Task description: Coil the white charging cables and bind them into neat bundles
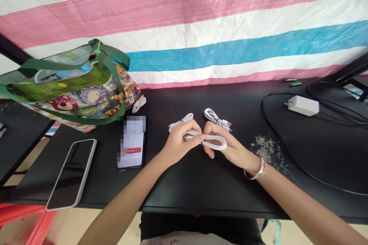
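A white charging cable (pixel 217 142), folded into a flat loop, is between my hands over the middle of the black table. My left hand (pixel 182 138) is closed on it, thumb pressed along the top near the loop's middle. My right hand (pixel 230 146) is curled about the loop's right part, with some fingers behind it and partly hidden. Just beyond my left hand lies a white cable bundle (pixel 184 120) on the table. Another white cable bundle (pixel 215 118), bound with a dark tie, lies past my right hand.
Left of my hands are a lit phone (pixel 132 141) and a pale-edged dark phone (pixel 71 172). Behind them stands a cartoon-print bag (pixel 94 95) with green handles. At right are a white power adapter (pixel 304 106), a long black cord (pixel 266 116) and grey crumbs (pixel 266 149).
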{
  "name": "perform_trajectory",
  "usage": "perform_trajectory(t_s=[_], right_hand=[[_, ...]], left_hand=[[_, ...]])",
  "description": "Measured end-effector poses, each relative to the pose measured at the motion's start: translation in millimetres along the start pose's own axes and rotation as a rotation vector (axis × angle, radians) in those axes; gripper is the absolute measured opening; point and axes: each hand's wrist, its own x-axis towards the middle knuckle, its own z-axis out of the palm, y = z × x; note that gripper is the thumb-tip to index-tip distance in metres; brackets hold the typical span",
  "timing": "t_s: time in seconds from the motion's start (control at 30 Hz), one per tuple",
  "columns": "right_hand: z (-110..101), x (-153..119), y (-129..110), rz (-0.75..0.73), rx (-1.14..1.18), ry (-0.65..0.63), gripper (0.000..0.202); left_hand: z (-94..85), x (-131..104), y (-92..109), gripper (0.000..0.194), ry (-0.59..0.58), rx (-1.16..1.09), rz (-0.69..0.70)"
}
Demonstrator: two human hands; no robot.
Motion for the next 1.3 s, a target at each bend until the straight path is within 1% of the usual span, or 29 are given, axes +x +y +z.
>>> perform_trajectory(t_s=[0.13,0.23,0.33,0.4,0.5,0.57,0.63,0.73,0.87,0.97,1.1,1.17,1.3], right_hand=[[3.0,0.0,5.7,0.096,0.319,-0.094,0.028],[7.8,2.0,9.3,0.128,0.54,-0.153,0.025],[10.5,3.8,10.4,0.151,0.646,-0.194,0.022],[10.2,4.5,9.6,0.159,0.649,-0.165,0.021],[7.8,5.8,6.6,0.139,0.657,-0.08,0.025],[6.0,7.0,3.8,0.134,0.699,-0.035,0.028],[4.0,8.0,1.2,0.143,0.733,-0.003,0.029],[0.7,8.4,-1.2,0.139,0.751,0.025,0.031],[-2.1,8.2,-0.8,0.137,0.743,0.043,0.032],[-2.0,8.6,0.4,0.135,0.706,0.056,0.033],[-2.1,8.5,2.6,0.141,0.662,0.085,0.033],[-2.8,7.4,3.4,0.178,0.635,0.066,0.032],[-3.7,4.6,3.6,0.273,0.592,-0.037,0.028]], left_hand=[[-1.9,0.1,-0.4,0.042,-0.007,-0.012,0.089],[-1.9,-0.4,-1.8,0.045,0.005,-0.011,0.137],[-1.9,-1.0,-2.8,0.041,0.01,0.003,0.157],[-2.4,-0.9,-3.0,0.032,0.021,0.029,0.13],[-3.8,0.3,-3.0,0.016,0.064,0.06,0.009],[-4.6,1.5,-3.5,0.013,0.079,0.069,-0.072],[-5.1,2.4,-4.0,0.014,0.068,0.09,-0.118],[-4.5,2.7,-4.2,0.015,0.03,0.114,-0.127],[-2.8,1.7,-4.5,0.017,-0.009,0.052,-0.14],[-3.1,1.3,-6.1,0.018,0.035,0.028,-0.138],[-6.5,2.6,-8.2,0.015,0.112,0.085,-0.088],[-8.6,3.6,-8.7,0.017,0.113,0.063,-0.089],[-11.0,4.7,-8.6,0.024,0.069,-0.076,-0.17]])
